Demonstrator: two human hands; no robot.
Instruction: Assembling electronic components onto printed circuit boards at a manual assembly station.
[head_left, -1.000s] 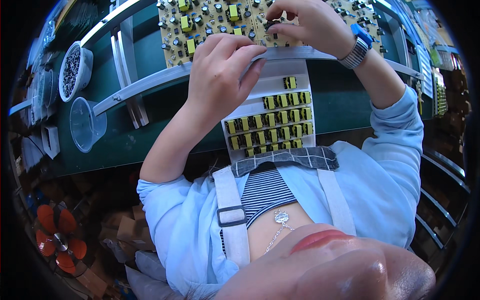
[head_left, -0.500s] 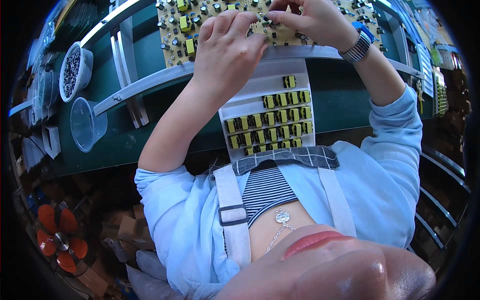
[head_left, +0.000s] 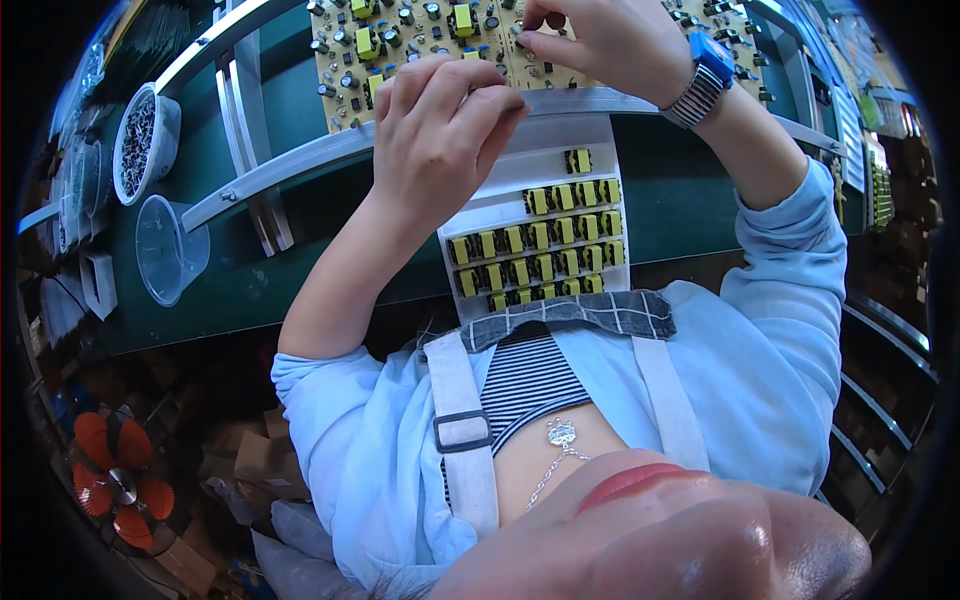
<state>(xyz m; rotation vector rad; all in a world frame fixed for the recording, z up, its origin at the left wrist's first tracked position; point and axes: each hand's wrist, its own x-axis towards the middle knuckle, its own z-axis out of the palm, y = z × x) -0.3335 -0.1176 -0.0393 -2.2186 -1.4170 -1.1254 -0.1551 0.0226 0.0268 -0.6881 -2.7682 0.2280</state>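
Tan circuit boards [head_left: 343,108] with upright capacitors and yellow-and-black transformers [head_left: 463,20] lie side by side in a metal rail frame [head_left: 300,165]. Just over the near edge of the boards is my left hand [head_left: 425,140], its fingers curled and thumb drawn in; whatever they may hold is hidden. Farther right, my right hand [head_left: 615,50] bends over the boards, thumb and forefinger curved toward each other near a small component. I cannot make out what sits in that grip. Loose transformers stand in rows on a white tray [head_left: 545,150] between my arms.
To the left, a white bowl [head_left: 168,140] holds many small metal-legged parts, beside a clear plastic tub [head_left: 172,250]. Metal rails cross the green tabletop [head_left: 240,300]. An orange-bladed fan [head_left: 122,485] and cardboard boxes [head_left: 262,455] are at the lower left.
My left hand has drawn back from the boards toward me and slightly left, uncovering more transformers. The right hand has shifted a little left, its wrist turning.
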